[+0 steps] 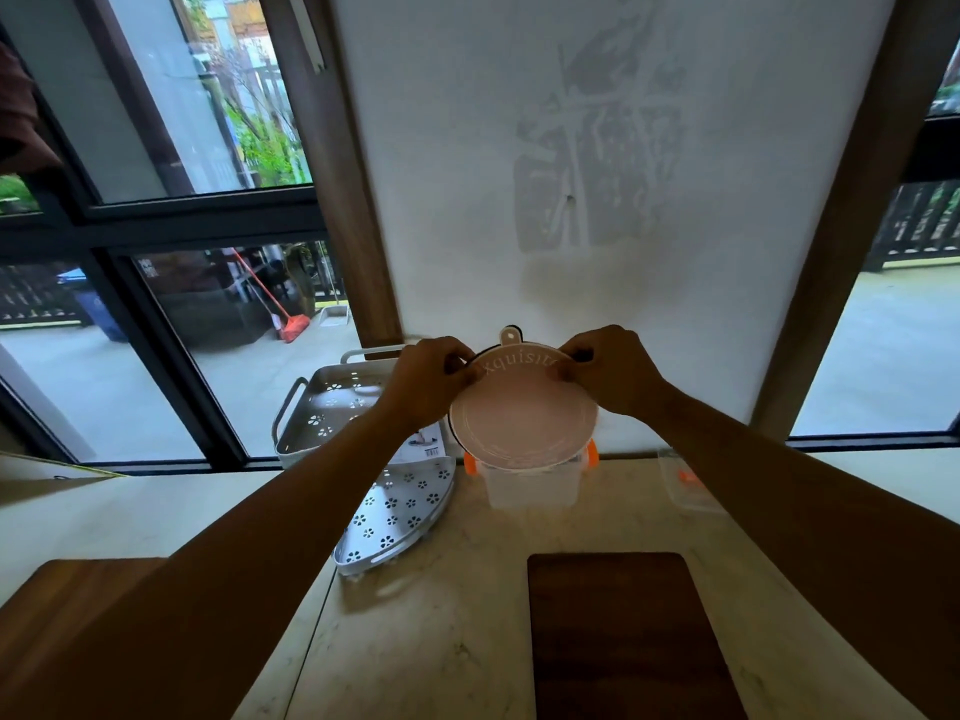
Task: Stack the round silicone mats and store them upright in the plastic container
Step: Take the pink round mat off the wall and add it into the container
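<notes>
A stack of round silicone mats (522,418), the front one pale pink with raised lettering and a white tab on top, stands upright on its edge. A dark mat edge shows behind it. My left hand (434,376) pinches the stack's upper left rim and my right hand (613,371) pinches the upper right rim. The stack's lower edge sits in or just above the mouth of the clear plastic container (532,485), which has orange side clips (470,465) and stands on the counter by the wall.
A white perforated tray (324,402) and a white perforated corner shelf (395,511) lie left of the container. A dark wooden board (623,636) lies nearer me. A clear lid with an orange clip (688,483) rests to the right. A wooden surface (67,595) is at left.
</notes>
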Tool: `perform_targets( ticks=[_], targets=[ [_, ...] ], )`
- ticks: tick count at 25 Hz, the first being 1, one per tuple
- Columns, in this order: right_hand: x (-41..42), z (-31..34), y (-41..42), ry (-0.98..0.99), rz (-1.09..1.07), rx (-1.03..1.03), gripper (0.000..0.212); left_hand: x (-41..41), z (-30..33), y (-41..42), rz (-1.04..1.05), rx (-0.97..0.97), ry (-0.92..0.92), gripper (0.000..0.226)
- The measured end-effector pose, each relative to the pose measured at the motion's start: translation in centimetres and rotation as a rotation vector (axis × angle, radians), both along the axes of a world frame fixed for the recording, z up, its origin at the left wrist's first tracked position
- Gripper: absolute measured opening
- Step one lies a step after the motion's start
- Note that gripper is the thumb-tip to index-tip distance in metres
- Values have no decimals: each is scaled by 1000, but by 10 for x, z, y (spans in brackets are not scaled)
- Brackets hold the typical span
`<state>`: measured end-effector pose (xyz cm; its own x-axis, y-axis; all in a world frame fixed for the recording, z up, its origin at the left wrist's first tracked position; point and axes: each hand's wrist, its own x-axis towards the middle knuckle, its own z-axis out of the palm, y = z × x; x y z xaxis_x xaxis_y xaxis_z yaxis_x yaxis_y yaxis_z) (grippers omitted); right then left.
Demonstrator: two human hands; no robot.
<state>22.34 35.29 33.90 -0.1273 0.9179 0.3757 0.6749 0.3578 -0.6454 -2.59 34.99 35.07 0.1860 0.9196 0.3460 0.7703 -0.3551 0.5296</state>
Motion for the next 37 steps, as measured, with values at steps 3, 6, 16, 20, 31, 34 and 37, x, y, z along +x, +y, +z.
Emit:
perform_targets(
  ticks=[3,6,16,20,31,34,37],
  targets=[
    [5,-16,16,-15,-18,-27,7,2,-24,15,25,-57,17,23],
    [11,-33,38,-42,-18,-11,9,8,-49,36,83,-50,-12,10],
    [26,-98,162,-276,75,-62,13,26,-116,143,166,-43,24,20],
    [24,-143,197,-220,37,-103,6,28,-157,182,171,-58,112,26],
    [20,-249,241,-330,-61,-211,12,40,-258,229,160,-209,194,26],
    [20,-258,248,-364,-64,-179,13,42,-268,236,170,-185,175,26],
    [21,-261,250,-375,-51,-161,13,42,-272,241,155,-151,149,27]
  ],
)
